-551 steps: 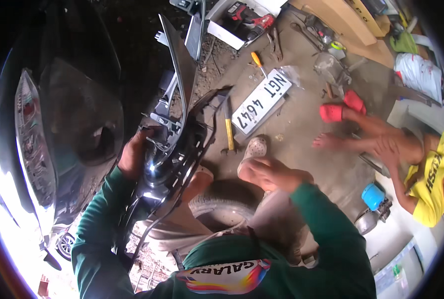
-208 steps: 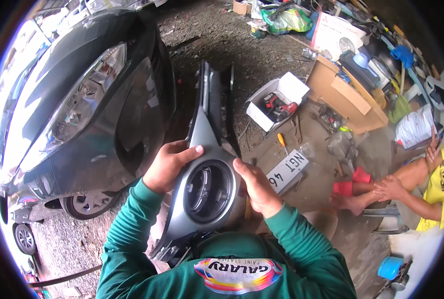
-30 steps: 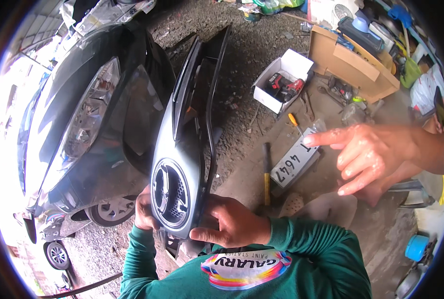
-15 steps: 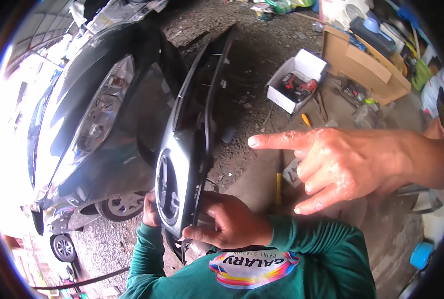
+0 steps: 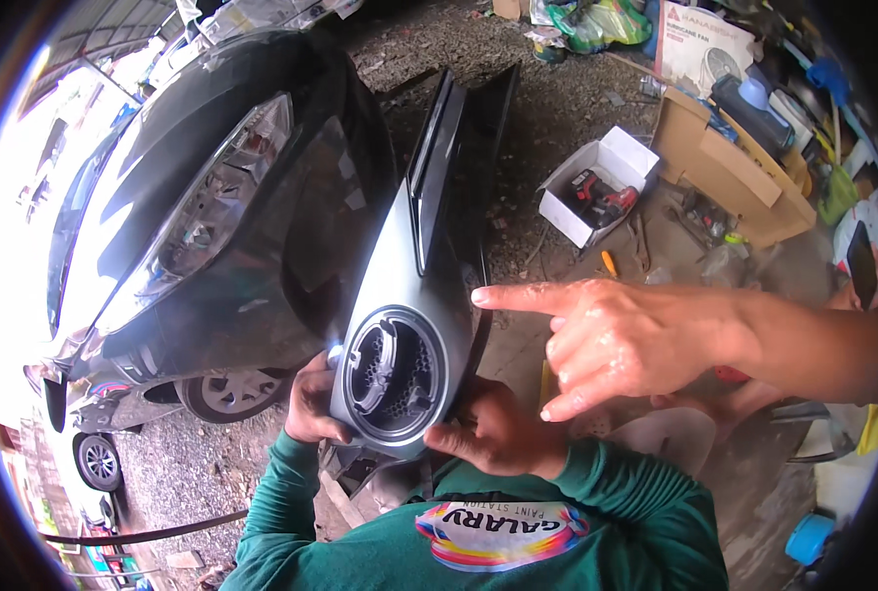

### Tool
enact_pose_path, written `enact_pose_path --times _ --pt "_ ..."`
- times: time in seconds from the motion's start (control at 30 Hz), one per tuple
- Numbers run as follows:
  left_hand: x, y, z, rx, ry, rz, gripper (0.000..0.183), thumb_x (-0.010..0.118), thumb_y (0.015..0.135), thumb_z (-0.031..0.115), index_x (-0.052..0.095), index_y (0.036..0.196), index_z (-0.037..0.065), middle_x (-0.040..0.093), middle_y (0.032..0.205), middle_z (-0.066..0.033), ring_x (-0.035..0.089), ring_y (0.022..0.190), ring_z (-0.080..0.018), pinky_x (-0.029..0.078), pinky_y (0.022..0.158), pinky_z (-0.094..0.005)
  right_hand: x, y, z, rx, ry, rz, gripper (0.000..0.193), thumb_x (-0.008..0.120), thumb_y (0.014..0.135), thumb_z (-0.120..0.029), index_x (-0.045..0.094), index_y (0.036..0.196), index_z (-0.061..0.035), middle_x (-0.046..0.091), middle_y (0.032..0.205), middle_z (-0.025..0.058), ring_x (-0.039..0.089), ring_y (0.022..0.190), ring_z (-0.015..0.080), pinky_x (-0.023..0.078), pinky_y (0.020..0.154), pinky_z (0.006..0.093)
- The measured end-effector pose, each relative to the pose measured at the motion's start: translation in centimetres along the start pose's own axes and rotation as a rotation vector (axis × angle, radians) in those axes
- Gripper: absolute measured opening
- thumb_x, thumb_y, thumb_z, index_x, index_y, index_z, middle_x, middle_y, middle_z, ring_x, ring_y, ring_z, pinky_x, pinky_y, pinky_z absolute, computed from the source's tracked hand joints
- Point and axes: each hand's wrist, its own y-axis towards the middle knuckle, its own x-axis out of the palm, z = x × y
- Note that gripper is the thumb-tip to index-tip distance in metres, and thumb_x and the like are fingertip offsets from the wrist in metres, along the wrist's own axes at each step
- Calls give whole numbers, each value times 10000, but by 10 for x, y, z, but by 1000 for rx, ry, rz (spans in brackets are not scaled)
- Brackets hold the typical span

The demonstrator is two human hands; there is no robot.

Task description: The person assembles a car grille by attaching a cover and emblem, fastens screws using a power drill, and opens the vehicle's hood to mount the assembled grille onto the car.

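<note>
A silver-grey car bumper [image 5: 385,281] stretches away from my body, its near end held up at my chest. In that end sits a round fog lamp opening [image 5: 358,366] with a black honeycomb insert. My left hand [image 5: 313,399] is closed on the left edge, its thumb on the front. On the right edge my right hand [image 5: 506,431] is closed too, its thumb beside the opening's rim and its other fingers partly hidden behind. Another person's hand [image 5: 607,340] comes in from the right, index finger stretched out beside the bumper's right edge.
A dark car with a clear headlight [image 5: 227,192] stands close at left. To the right are a white box [image 5: 587,222] holding a red and black power drill [image 5: 602,195], an orange-handled tool [image 5: 608,263] and an opened cardboard box [image 5: 730,163]. A blue container [image 5: 810,538] sits at lower right.
The bumper has turned so its outer face and round opening show more fully. My left thumb now lies on its front. The other person's pointing hand has shifted left, its fingertip nearer the bumper.
</note>
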Motion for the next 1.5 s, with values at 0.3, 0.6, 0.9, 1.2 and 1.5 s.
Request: enact_pose_path --times 0.3,0.6,0.9,1.2,1.5 --pt "22 -5 -19 57 58 82 887 1023 586 646 827 1081 -64 639 1389 -213 593 1297 -336 437 1131 -468 -115 41 -14 -825 -742 -234 85 736 720 -141 759 799 -162 746 1100 68 681 1257 357 446 1266 574" --pt "24 -7 -22 61 255 48 914 995 606 670 819 1125 -62 674 1327 -204 628 1249 -344 467 1107 -465 -98 9 62 -248 -660 78 563 458 1146 -183 383 1680 -19 407 1735 156 389 1615 252 337 1324 377" --pt "19 -2 -26 9 155 -2 914 999 618 645 808 1164 -62 683 1351 -202 626 1255 -346 449 1120 -468 -64 24 49 441 294 735 544 640 1083 -576 619 744 -152 518 652 -46 502 581 80 392 532 289" --pt "27 -6 -42 -22 276 -19 700 960 742 537 790 1002 -91 649 1030 -165 652 929 -298 494 778 -414 -64 17 64 378 534 605 636 619 1097 -540 686 1418 4 735 1383 99 694 1237 183 500 1123 348" --pt "38 -1 -48 -235 381 -96 697 867 886 584 732 796 -93 608 850 -201 649 781 -307 496 720 -459 -69 -24 106 561 632 545 708 647 1075 -504 538 1559 1 644 1514 138 612 1400 280 442 1236 454"
